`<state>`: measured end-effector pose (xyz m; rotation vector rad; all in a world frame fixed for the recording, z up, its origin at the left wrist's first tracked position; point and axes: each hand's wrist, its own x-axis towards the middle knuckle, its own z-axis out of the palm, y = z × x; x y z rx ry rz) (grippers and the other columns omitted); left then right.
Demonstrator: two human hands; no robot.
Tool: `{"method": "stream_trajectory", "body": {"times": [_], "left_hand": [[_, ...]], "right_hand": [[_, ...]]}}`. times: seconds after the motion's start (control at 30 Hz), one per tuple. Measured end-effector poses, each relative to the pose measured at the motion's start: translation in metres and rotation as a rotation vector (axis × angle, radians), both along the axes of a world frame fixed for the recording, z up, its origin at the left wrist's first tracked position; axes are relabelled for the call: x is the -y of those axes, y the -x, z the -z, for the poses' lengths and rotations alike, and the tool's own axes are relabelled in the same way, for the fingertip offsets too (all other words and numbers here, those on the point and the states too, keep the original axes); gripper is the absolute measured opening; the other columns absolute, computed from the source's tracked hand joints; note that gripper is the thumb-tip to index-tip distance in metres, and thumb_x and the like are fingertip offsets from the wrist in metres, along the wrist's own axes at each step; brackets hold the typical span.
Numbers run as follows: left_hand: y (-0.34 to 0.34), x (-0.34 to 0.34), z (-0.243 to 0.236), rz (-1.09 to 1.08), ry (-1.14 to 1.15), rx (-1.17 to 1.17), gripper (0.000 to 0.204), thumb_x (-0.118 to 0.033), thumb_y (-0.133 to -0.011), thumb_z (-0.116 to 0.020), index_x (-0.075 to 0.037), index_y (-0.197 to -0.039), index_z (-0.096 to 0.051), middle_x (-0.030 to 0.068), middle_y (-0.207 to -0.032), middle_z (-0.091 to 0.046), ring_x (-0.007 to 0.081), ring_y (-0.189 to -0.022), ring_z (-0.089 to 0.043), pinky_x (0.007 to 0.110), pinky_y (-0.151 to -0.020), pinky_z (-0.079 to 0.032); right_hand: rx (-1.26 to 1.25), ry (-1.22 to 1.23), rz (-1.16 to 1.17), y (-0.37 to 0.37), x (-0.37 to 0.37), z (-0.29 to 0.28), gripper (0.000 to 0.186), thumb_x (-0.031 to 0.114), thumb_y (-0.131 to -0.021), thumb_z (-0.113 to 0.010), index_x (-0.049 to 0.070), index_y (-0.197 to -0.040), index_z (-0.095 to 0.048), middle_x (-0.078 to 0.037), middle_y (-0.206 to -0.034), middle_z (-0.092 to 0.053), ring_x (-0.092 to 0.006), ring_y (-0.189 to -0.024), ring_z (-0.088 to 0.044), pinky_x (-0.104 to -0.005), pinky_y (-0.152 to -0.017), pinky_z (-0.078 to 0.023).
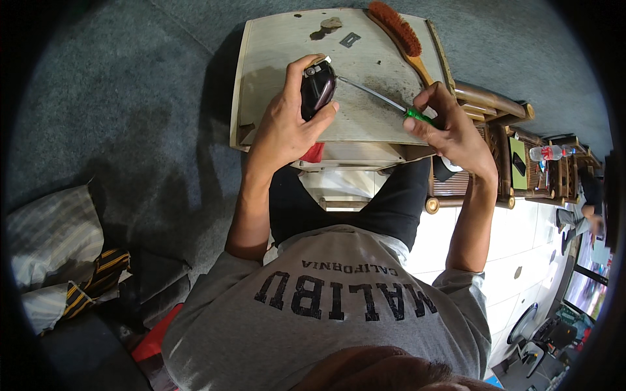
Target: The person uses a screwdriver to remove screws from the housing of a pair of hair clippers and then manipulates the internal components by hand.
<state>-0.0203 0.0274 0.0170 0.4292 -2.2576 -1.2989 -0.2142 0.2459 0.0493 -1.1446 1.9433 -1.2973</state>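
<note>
Over the left part of the pale table (270, 49), the left hand (285, 130) grips a dark clipper (318, 91). At the table's right, the right hand's (460, 133) fingers pinch a green-handled screwdriver (396, 106). Toward the table's far edge lie a grey piece (350, 40) and a brush (398, 29).

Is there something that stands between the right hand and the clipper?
Only the screwdriver, held in the right hand and pointing toward the clipper in the left hand; nothing else visible blocks that gap.
</note>
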Motion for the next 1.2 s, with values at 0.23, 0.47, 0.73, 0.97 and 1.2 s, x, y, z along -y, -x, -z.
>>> {"method": "stream_trajectory", "body": {"times": [0.23,0.47,0.73,0.97,1.2], "left_hand": [[0.001,-0.001,-0.001,0.000,0.030,-0.002,0.067,-0.010,-0.097,-0.073,-0.014,-0.153,-0.037,0.0085,-0.097,-0.064,0.0114,-0.057,-0.059,0.029,-0.052,-0.052],[0.000,0.000,-0.003,0.020,0.027,0.025,0.067,-0.012,-0.097,-0.074,-0.013,-0.153,-0.037,0.0124,-0.105,-0.065,0.0158,-0.067,-0.062,0.032,-0.058,-0.054],[0.000,0.003,-0.004,0.033,-0.005,0.043,0.067,-0.017,-0.097,-0.075,-0.013,-0.152,-0.037,0.0187,-0.113,-0.068,0.0285,-0.091,-0.069,0.040,-0.079,-0.055],[-0.001,0.004,0.001,0.054,-0.033,-0.009,0.067,-0.010,-0.098,-0.073,-0.014,-0.153,-0.035,0.0085,-0.100,-0.063,0.0093,-0.059,-0.058,0.028,-0.049,-0.051],[-0.002,0.003,-0.005,0.070,-0.169,0.002,0.066,-0.011,-0.099,-0.072,-0.014,-0.153,-0.035,0.0075,-0.097,-0.063,0.0094,-0.056,-0.057,0.027,-0.048,-0.050]], "right_hand": [[-0.517,0.087,0.063,-0.012,-0.003,0.001,0.034,0.025,-0.093,-0.083,-0.002,-0.100,-0.064,-0.017,-0.085,-0.072,-0.0188,-0.072,-0.069,-0.0374,-0.066,-0.054],[-0.437,-0.148,0.076,-0.015,-0.006,-0.011,0.040,0.035,-0.098,-0.077,-0.004,-0.105,-0.071,-0.020,-0.081,-0.071,-0.0261,-0.060,-0.067,-0.0407,-0.061,-0.052],[-0.712,0.086,0.063,-0.016,-0.005,0.000,0.044,0.040,-0.098,-0.075,-0.003,-0.106,-0.071,-0.018,-0.082,-0.073,-0.0295,-0.062,-0.071,-0.0425,-0.059,-0.052],[-0.782,-0.133,0.147,-0.026,-0.001,-0.014,0.035,0.031,-0.093,-0.081,-0.001,-0.095,-0.066,-0.017,-0.088,-0.074,-0.0345,-0.072,-0.075,-0.0446,-0.065,-0.055],[-0.796,0.050,0.124,-0.024,-0.004,-0.015,0.035,0.036,-0.098,-0.074,0.002,-0.102,-0.068,-0.013,-0.088,-0.074,-0.0312,-0.077,-0.075,-0.0435,-0.063,-0.054]]}}
